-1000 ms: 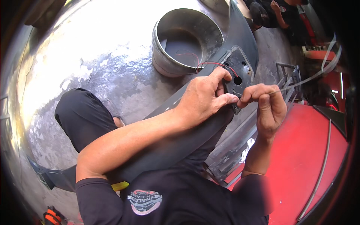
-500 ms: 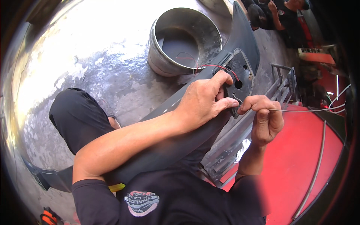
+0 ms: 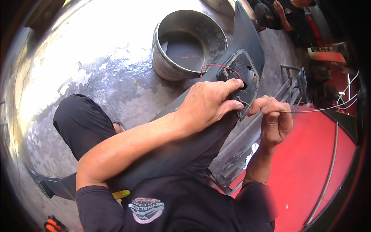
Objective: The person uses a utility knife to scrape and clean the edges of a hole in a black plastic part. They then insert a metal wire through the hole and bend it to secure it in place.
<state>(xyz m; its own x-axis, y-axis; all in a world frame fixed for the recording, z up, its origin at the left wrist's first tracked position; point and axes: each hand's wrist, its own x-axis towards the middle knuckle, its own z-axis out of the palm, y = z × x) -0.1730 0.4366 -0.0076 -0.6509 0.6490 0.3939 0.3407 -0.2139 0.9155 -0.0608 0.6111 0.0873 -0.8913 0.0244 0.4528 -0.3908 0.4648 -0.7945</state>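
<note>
At the far left, the concrete floor (image 3: 69, 65) shines wet and grey, and the person's bent knee in dark trousers (image 3: 83, 123) rests near it. A long dark grey plastic panel (image 3: 181, 143) runs from the near left up to the far right, across the person's lap. Beyond it, on the floor, stands a round metal bucket (image 3: 185, 42).

The left hand (image 3: 208, 102) lies on the upper end of the panel, fingers curled over the edge of a recessed housing (image 3: 243, 77) with small holes, pressing it steady; it grips the panel rather than any wire. A red wire (image 3: 216, 66) loops out above the housing.

Just right of it, the right hand (image 3: 272, 120) is closed, thumb and forefinger pinching a thin pale wire (image 3: 309, 111) that leads from the housing off to the right. A second ago this hand sat tight against the housing; now it stands a little apart, with more wire stretched out, so the wire seems to be drawn through the hole.

To the right lie a metal frame (image 3: 293, 77) and a red surface (image 3: 317, 166); other people sit far off.
</note>
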